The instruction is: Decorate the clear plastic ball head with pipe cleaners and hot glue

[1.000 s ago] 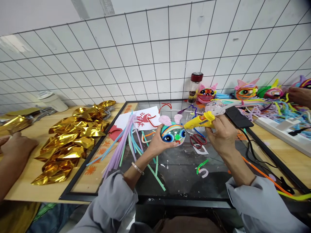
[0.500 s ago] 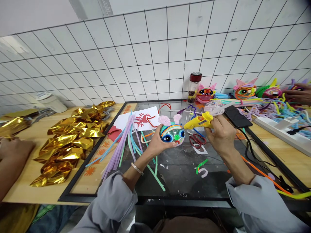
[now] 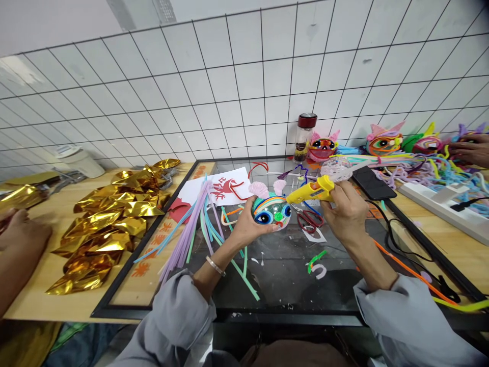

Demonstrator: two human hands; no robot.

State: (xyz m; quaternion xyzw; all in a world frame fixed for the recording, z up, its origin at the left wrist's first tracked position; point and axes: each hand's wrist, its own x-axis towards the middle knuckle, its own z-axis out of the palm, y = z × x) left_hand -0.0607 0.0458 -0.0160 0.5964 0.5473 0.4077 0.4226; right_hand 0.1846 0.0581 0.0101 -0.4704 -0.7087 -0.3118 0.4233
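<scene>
My left hand (image 3: 246,226) grips a clear ball decorated as an animal head (image 3: 273,210), with big blue eyes, pink ears, a green nose and colourful pipe-cleaner bands. In my right hand (image 3: 347,210) is a yellow hot glue gun (image 3: 311,190), its fingers wrapped round the handle. The gun's nozzle points left and is at the head's upper right side, beside the right eye; whether it touches cannot be made out. Below the gun, red-handled scissors (image 3: 310,220) lie on the dark glass panel (image 3: 275,285).
Pipe cleaners (image 3: 190,229) and a white sheet with a red paper-cut (image 3: 225,186) lie left. Gold foil (image 3: 101,232) is farther left, near another person's hand (image 3: 25,234). A bottle (image 3: 304,137), phone (image 3: 374,182), power strip (image 3: 445,209) and several finished heads (image 3: 385,141) are rightward.
My right hand has shifted slightly left, bringing the glue gun's nozzle closer to the decorated head. My left hand and the head have stayed nearly still.
</scene>
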